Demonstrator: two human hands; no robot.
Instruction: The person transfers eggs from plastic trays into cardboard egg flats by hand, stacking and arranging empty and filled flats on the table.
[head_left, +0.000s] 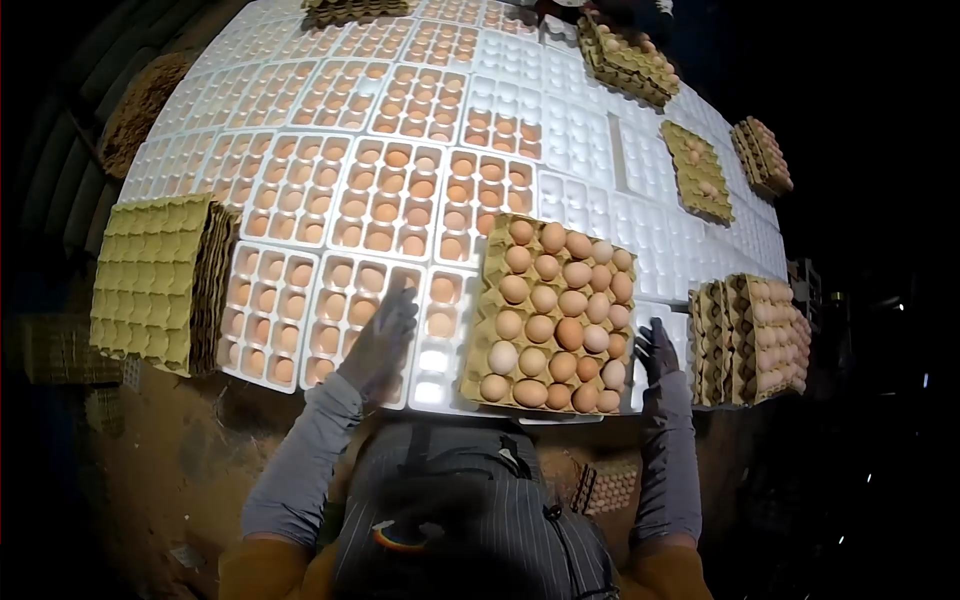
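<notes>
A yellowish pulp tray full of brown eggs (556,318) lies over the white plastic trays at the table's front edge. To its left, my left hand (383,343) hovers over a white tray with eggs (340,300), its fingers stretched out and holding nothing. At the right side of the pulp tray is my right hand (658,352), fingers apart; whether its fingertips touch the tray's edge I cannot tell. Between my left hand and the pulp tray, a white tray (436,388) has eggs in its upper cups and bare cups below.
Stacked empty pulp trays (155,280) stand at the left. Egg-filled pulp trays (765,340) stand at the right, others (630,62) at the far side. A pulp tray with few eggs (697,172) lies at the right. Part of another person (664,8) shows at the far edge.
</notes>
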